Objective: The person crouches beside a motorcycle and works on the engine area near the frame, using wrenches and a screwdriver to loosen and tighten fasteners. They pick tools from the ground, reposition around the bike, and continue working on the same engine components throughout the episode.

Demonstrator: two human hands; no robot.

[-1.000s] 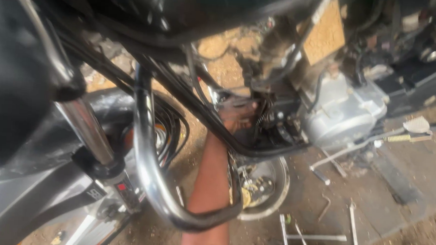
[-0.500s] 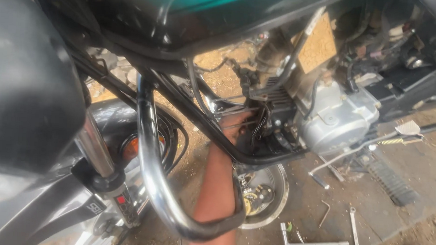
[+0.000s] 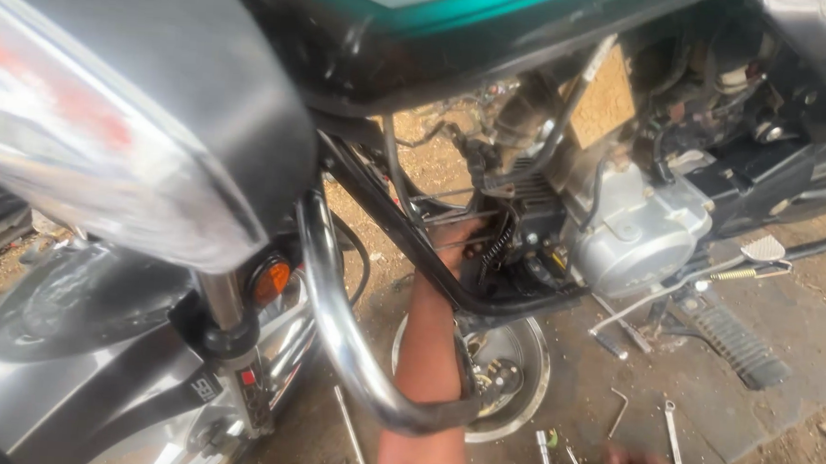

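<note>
The crash bar (image 3: 333,322) is chromed metal tube, smooth and mirror-bright. The headlamp shell (image 3: 118,104) above it is glossy too, throwing soft reflections. The tank (image 3: 425,7) wears shiny teal paint over a glossy black edge. The frame tube (image 3: 404,232) is black painted metal with a dull sheen. The engine case (image 3: 634,234) is cast metal, silver-grey and matt, lightly soiled. The front mudguard (image 3: 78,337) looks like smooth silver-grey plastic or painted metal; which one cannot be told. The round pan (image 3: 509,378) is worn, shiny steel. The wrenches (image 3: 671,434) are bare bright steel. The ground (image 3: 797,450) is rough, dusty earth and concrete.
</note>
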